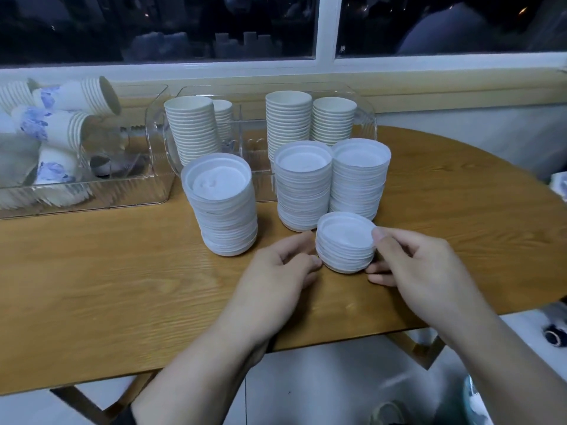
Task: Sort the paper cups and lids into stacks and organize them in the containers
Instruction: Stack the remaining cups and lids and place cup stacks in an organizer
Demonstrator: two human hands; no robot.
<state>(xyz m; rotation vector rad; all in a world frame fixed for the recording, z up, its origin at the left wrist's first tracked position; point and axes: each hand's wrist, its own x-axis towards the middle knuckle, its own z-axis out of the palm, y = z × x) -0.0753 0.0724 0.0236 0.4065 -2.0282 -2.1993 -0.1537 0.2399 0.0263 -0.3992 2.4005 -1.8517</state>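
A wooden bench [92, 286] stands under a dark window [171, 26]. Three tall lid stacks [306, 185] stand behind the short lid stack [345, 242], before four cup stacks [287, 124] in a clear container [366, 118]. The left hand [276, 274] and right hand [420, 268] pinch the short stack with curled fingers [382, 237].

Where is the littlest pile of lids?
The shortest lid stack sits on the wooden table near its front edge, just in front of the two tall lid stacks, held between the left hand and right hand.
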